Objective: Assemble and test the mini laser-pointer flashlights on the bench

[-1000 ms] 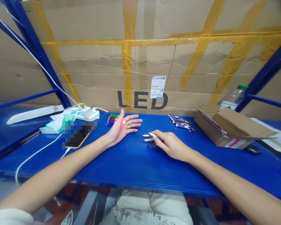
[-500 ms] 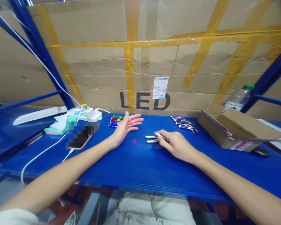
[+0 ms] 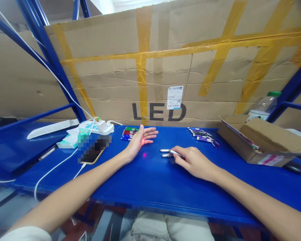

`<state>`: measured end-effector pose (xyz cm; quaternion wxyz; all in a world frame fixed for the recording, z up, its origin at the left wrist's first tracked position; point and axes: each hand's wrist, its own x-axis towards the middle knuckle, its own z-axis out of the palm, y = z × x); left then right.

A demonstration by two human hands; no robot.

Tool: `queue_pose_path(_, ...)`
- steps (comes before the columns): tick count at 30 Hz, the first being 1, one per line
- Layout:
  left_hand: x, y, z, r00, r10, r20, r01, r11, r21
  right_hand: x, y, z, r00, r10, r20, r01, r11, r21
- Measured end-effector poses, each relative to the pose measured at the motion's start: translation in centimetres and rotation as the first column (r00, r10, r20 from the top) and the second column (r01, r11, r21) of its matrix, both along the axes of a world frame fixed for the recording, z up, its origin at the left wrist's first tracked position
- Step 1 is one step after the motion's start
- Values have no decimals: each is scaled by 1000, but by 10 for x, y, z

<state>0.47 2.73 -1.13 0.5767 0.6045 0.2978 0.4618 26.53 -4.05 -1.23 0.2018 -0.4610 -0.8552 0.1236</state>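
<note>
Silver pen (image 3: pixel 177 153), pinched in the right hand (image 3: pixel 194 163), aims left. Its red dot (image 3: pixel 144 155) lands beside the open, empty left hand (image 3: pixel 140 140).

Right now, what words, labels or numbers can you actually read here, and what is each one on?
"LED": black letters on the big cardboard box at the back.
The white sticker above it: print too small to read.
The label on the small open carton: too blurred.
The silver pen in the right hand: nothing legible.
</note>
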Motion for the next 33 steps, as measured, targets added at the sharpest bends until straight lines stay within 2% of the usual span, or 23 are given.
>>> queue_pose_path(5, 1, -3, 3, 999, 7, -34, -7, 1000, 15, 0, 0, 0, 997, -42, -69, 44, 999, 23)
queue_pose_path(10, 1, -3, 3, 999, 14, -35, -13, 1000, 29, -1, -1, 0, 999, 19, -43, -20, 1000, -17)
queue_pose_path(15, 1, -7, 5, 999, 2, -51, -2, 1000, 11, 0, 1, -2, 996, -49, -72, 50, 999, 16)
queue_pose_path(20, 1, -9, 7, 998, 0, -56, 1, 1000, 14, -1, 2, -6, 998, -37, -58, 38, 999, 17)
queue_pose_path(25, 3, -8, 5, 998, -13, -55, 13, 1000, -2, -1, 1, -5, 992, -123, -41, 126, 990, 64)
queue_pose_path(30, 2, -7, 3, 998, -8, -56, 8, 1000, -5, -2, 0, -4, 999, -47, -6, 48, 999, 25)
queue_pose_path(33, 2, -8, 4, 998, -14, -64, 14, 1000, -6, -1, 2, -4, 995, -90, -43, 92, 994, 59)
